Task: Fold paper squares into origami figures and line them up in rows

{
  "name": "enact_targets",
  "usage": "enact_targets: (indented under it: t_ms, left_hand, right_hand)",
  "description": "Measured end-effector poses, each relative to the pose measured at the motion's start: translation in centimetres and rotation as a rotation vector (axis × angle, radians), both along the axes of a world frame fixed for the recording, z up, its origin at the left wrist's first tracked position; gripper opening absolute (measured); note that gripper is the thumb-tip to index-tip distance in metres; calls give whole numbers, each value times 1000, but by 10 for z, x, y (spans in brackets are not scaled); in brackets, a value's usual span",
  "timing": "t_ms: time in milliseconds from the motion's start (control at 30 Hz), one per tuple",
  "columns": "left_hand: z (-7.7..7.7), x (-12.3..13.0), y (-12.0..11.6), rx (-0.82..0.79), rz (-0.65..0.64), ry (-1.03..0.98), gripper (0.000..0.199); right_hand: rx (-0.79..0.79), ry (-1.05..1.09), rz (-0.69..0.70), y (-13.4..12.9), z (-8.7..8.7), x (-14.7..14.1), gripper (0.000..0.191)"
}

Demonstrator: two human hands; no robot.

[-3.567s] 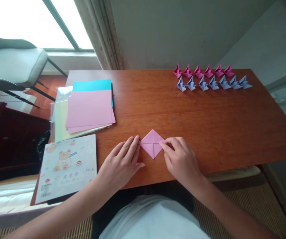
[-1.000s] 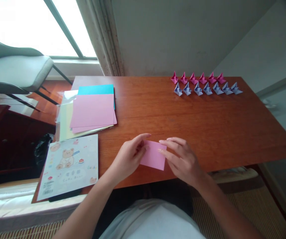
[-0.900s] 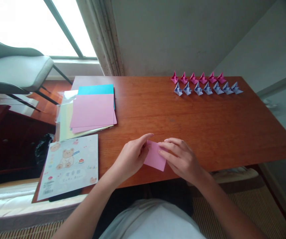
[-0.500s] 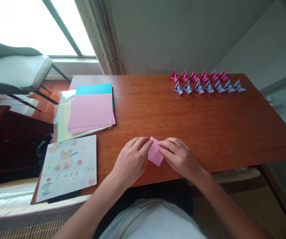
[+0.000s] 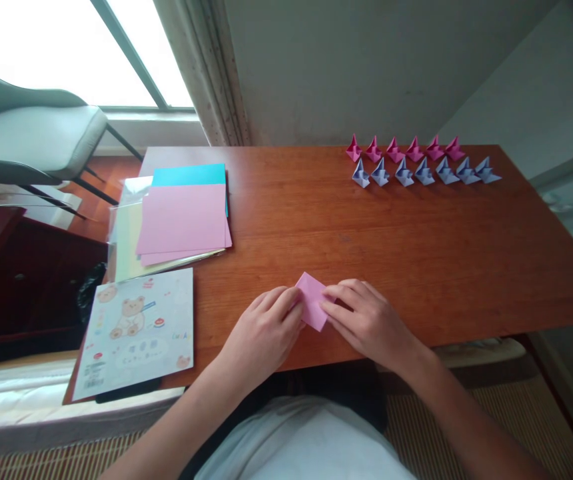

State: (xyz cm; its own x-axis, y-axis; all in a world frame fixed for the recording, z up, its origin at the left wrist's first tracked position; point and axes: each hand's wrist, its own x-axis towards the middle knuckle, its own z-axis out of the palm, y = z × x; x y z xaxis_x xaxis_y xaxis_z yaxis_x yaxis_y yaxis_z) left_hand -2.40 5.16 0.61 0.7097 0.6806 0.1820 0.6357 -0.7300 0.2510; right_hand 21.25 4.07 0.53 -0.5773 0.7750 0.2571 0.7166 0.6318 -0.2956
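Observation:
A small pink folded paper lies near the front edge of the brown table, turned with one corner pointing away from me. My left hand pinches its left side, the fingertips bent together over that edge. At the right corner, the thumb and fingers of my right hand close on the same paper. The thumbs are largely hidden beneath the fingers.
Pink sheets lie over blue and yellow paper at the left, above a bear-printed pad. Several magenta folded figures stand behind several pale purple ones at the table's back right.
My left hand has slid slightly down along the paper's left side, uncovering more of its upper left edge. My right hand stays at the right corner. The whole view has shifted a little.

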Motion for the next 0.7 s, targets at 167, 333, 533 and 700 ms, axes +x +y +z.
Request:
enact_targets:
  t_ms: [167,333,533,700]
  left_hand:
    - [-1,1,3,-29,51,-65,20]
    - [-5,4,7,-59,112,-124,21]
    - [-6,9,9,-96,180,-192,23]
    - [-6,9,12,-121,193,-218,26]
  right_hand:
    - [-58,91,-17,5,-4,1,18]
    - [-159,218,-73,12,-8,-3,15]
    - [-260,274,-134,18,-8,-8,14]
    - [-296,304,-204,20,-9,-11,10]
